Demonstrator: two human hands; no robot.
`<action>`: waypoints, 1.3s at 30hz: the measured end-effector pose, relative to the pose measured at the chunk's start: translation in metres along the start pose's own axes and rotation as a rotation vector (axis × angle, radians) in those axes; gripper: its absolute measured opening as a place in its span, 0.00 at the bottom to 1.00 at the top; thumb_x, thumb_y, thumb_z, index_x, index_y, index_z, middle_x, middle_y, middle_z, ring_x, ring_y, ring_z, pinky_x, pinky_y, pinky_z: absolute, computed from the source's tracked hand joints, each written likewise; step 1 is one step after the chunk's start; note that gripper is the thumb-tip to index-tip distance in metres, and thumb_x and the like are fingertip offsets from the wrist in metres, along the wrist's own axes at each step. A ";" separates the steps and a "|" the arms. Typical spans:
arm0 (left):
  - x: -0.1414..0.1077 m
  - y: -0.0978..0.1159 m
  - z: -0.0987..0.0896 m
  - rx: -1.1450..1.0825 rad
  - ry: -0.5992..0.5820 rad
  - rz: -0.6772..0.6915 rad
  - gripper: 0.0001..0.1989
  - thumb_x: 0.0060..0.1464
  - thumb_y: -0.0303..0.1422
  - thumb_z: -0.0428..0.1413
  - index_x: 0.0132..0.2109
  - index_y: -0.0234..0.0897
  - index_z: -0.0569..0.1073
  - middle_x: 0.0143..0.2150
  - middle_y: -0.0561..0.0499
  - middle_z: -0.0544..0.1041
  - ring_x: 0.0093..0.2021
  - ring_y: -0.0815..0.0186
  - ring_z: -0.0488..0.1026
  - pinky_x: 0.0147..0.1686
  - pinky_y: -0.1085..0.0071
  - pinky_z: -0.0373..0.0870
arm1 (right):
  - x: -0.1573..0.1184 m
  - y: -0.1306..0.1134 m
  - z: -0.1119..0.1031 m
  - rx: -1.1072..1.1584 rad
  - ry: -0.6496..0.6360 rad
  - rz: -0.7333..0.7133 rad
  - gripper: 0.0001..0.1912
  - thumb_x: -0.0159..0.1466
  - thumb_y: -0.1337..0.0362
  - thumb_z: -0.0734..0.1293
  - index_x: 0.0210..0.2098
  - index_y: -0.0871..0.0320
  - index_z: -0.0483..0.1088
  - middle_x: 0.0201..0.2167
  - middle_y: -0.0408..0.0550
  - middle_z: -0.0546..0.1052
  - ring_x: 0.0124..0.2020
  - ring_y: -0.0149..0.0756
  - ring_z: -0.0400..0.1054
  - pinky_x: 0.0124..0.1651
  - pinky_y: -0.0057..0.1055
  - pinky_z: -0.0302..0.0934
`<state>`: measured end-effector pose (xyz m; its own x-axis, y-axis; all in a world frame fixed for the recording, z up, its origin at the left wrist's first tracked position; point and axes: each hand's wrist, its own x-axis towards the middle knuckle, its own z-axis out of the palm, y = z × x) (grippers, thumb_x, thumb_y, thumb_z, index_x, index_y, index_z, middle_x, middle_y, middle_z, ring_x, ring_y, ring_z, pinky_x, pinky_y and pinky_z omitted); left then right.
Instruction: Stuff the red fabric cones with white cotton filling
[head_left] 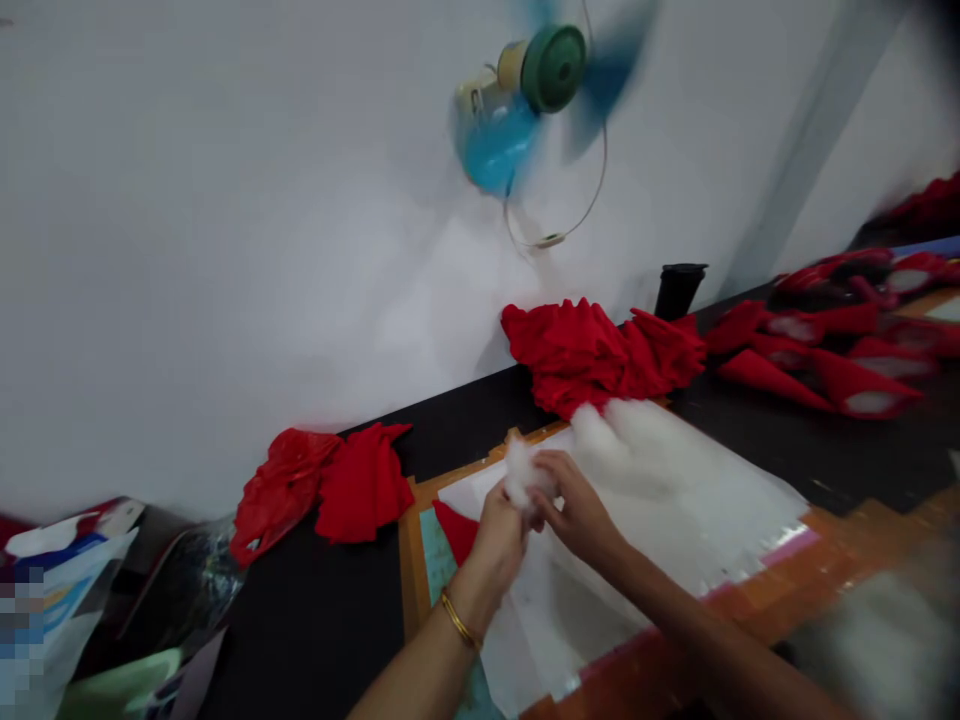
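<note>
My left hand [499,530], with a gold bangle on the wrist, is closed around a red cloth piece [454,530], whose pointed end sticks out to the left. A tuft of white fibre stuffing [523,472] shows at the top of that hand. The fingers of my right hand [576,500] pinch this tuft from the right, close against my left hand. Part of the cloth is hidden behind my left hand and wrist. Just beyond my hands, a larger heap of white stuffing [626,440] lies on a white sheet [720,500].
Red cloth pieces [592,345] are heaped by the wall, with more red cloth [364,485] and a red plastic bag [281,485] at left. Stuffed red cones [832,365] lie at right. A black cup [680,290] stands behind. A blue-bladed fan [555,70] spins on the wall.
</note>
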<state>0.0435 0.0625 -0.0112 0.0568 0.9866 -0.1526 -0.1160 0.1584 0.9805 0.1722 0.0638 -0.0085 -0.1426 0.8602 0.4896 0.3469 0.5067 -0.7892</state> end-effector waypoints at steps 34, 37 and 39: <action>0.063 -0.011 0.041 0.647 -0.196 0.184 0.23 0.41 0.23 0.56 0.48 0.38 0.73 0.29 0.57 0.71 0.27 0.69 0.65 0.31 0.73 0.64 | 0.023 0.083 -0.084 -0.676 -0.403 0.012 0.19 0.56 0.78 0.60 0.42 0.57 0.74 0.42 0.47 0.78 0.47 0.40 0.69 0.50 0.29 0.61; 0.063 -0.012 0.038 0.699 -0.210 0.206 0.07 0.41 0.21 0.54 0.28 0.36 0.73 0.24 0.56 0.69 0.29 0.67 0.64 0.35 0.71 0.62 | 0.015 0.081 -0.088 -0.680 -0.439 -0.028 0.21 0.55 0.79 0.60 0.42 0.56 0.75 0.41 0.46 0.77 0.46 0.40 0.68 0.50 0.30 0.61; 0.065 -0.010 0.028 0.714 -0.159 0.206 0.07 0.41 0.19 0.53 0.23 0.35 0.70 0.23 0.55 0.67 0.29 0.66 0.64 0.36 0.71 0.61 | 0.013 0.085 -0.092 -0.722 -0.415 -0.002 0.23 0.56 0.79 0.59 0.44 0.56 0.75 0.43 0.48 0.77 0.47 0.42 0.68 0.49 0.31 0.62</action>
<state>0.0759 0.1240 -0.0274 0.2517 0.9678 0.0086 0.5272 -0.1445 0.8374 0.2849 0.1130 -0.0349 -0.4250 0.8823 0.2024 0.8354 0.4684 -0.2876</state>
